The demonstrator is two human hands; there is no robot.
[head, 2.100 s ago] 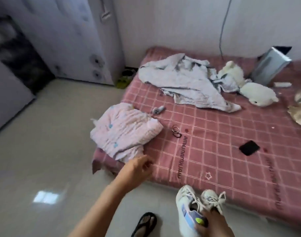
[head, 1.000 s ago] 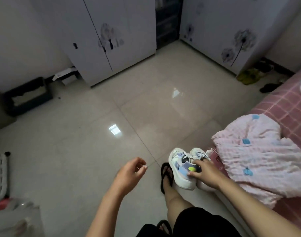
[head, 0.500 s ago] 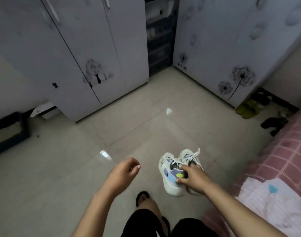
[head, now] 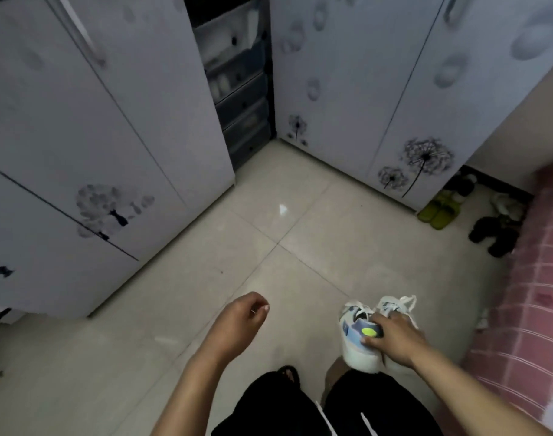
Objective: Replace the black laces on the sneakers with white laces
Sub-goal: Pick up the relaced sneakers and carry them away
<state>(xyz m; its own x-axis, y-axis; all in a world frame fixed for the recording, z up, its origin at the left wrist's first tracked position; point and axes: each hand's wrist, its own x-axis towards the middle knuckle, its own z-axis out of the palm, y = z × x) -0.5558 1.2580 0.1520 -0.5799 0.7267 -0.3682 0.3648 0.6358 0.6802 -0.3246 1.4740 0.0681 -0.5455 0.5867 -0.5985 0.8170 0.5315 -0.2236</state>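
Pale floor tiles [head: 162, 309] fill the middle of a bedroom, and above them, near the lower right, hangs the pair of white sneakers [head: 363, 338]. The right hand [head: 394, 338] holds both shoes together, its fingers [head: 374, 324] curled into the collars and the thumb pressing the near shoe's side by a blue panel with a yellow-green dot. The laces visible on the shoes look white or pale; I cannot make out any black ones. The left hand [head: 237, 325] is free in front of the body, fingers loosely curled on nothing. Below are black trousers [head: 269, 410] and a sandalled foot [head: 287, 372]. White wardrobes with dandelion decals [head: 426, 155] stand beyond, green slippers [head: 438, 209] and dark shoes [head: 495, 234] sit by the wall, and a pink checked bed [head: 536, 294] runs along the right.

Carrying two shoes in a single grip is risky: the far one could slip out, and trailing lace ends might snag.
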